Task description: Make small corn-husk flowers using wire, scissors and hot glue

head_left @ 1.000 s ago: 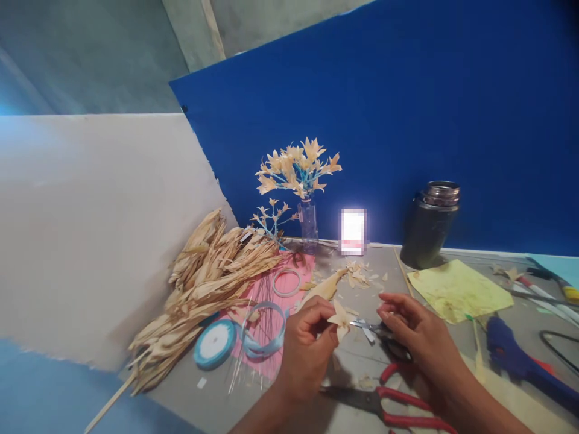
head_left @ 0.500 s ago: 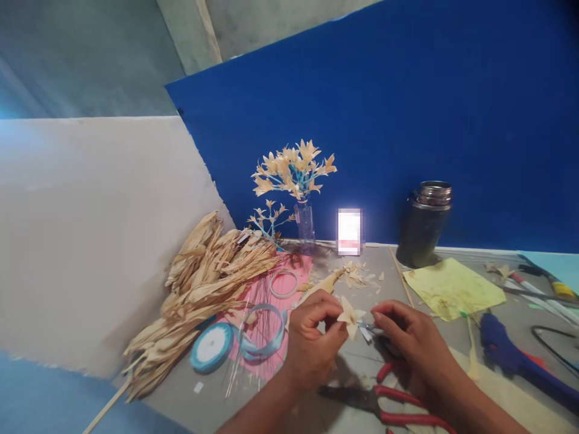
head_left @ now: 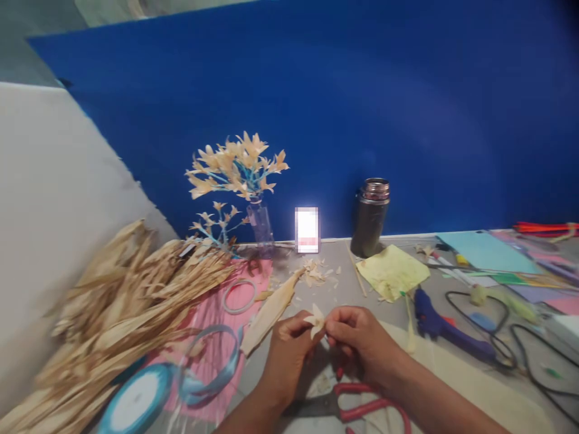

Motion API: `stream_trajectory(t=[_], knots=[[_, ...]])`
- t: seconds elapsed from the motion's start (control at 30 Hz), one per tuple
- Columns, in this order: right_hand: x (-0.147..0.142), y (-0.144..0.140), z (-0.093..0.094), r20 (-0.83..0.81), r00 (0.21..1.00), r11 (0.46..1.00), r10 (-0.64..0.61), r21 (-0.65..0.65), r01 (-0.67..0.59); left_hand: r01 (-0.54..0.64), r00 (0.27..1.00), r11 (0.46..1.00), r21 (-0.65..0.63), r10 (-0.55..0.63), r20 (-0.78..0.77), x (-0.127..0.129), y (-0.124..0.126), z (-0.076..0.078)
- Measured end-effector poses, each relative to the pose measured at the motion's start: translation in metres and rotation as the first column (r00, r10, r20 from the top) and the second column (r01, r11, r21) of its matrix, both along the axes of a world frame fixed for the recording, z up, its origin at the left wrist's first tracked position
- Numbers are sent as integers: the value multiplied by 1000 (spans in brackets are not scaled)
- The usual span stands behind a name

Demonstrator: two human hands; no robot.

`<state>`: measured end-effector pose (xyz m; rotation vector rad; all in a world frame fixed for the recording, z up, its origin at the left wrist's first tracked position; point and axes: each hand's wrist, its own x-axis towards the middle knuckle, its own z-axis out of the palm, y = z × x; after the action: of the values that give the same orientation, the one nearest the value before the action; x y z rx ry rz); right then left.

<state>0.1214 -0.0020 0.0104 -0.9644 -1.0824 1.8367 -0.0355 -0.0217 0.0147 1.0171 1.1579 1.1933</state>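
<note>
A small cream flower [head_left: 317, 321], its pointed petals made of what looks like dried husk, sits between my two hands above the table. My left hand [head_left: 289, 352] is closed in a pinch on its left side. My right hand [head_left: 364, 337] has thumb and fingertips pinched at the flower's right edge; the rest of what lies in its fingers is hidden. Below my hands lies a pair of red-handled scissors [head_left: 350, 405], partly covered by the right forearm. A long husk piece [head_left: 271, 316] lies just beyond the left hand.
Dried husks [head_left: 113, 301] are heaped at left, beside a blue ribbon spool [head_left: 138, 398] and pink paper [head_left: 221, 377]. Behind stand a clear vase [head_left: 261, 226] of husk flowers [head_left: 239, 163] and a dark flask [head_left: 371, 220]. A blue glue gun [head_left: 446, 331] and cables [head_left: 502, 313] lie right.
The view has swung right. My right hand has come up against the flower, and the small metal tool at its fingertips no longer shows. The left hand still pinches the flower.
</note>
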Motion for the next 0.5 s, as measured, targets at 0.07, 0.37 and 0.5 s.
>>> stream_trajectory(t=[0.07, 0.37, 0.5], knots=[[-1, 1, 2, 28, 999, 1000, 17, 13, -17, -7, 999, 1000, 16, 7, -47, -1, 0, 2], [-2, 2, 8, 112, 993, 991, 26, 124, -40, -62, 997, 997, -45, 63, 32, 0, 3, -9], [-2, 2, 5, 140, 990, 991, 30, 122, -48, -74, 995, 995, -67, 78, 67, 1, 3, -11]])
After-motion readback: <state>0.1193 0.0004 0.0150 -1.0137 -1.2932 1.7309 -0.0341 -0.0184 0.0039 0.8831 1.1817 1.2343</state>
